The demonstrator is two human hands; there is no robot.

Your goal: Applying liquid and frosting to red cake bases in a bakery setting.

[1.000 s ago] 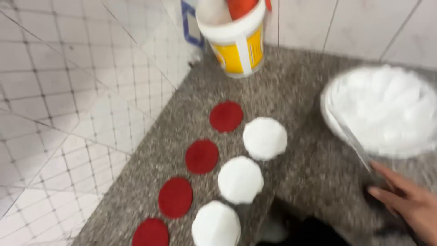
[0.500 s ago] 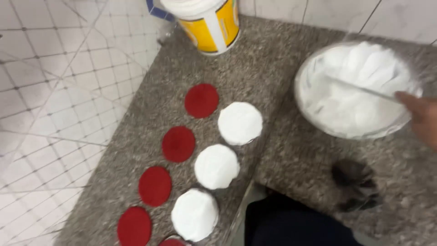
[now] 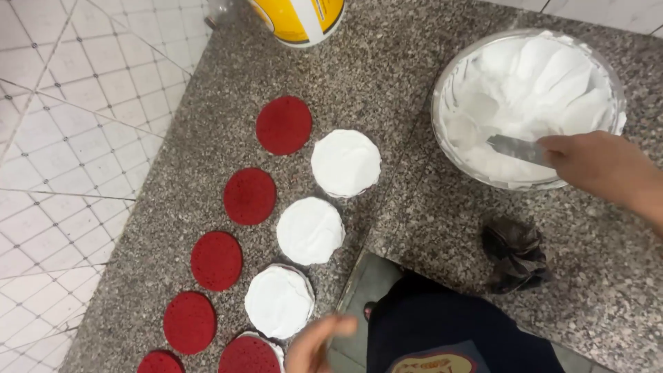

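Red cake discs (image 3: 250, 195) x6, white-topped x3; right hand (image 3: 594, 164) grip pinching spatula (image 3: 514, 148); left hand (image 3: 314, 344) spread.

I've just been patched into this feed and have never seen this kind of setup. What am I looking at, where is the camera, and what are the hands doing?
There is no machine here: a person works with two bare hands, and the single camera sits on their head, looking down at a speckled granite counter.

The right hand holds a metal spatula whose blade is in a large bowl of white cream. The left hand is at the bottom edge, blurred and holding nothing that I can see, close to the nearest cake rounds.

On the counter run two diagonal rows: bare red cake discs on the left, and beside them rounds already covered in white cream. A yellow and white tub stands at the top, and a crumpled dark wrapper lies below the bowl.
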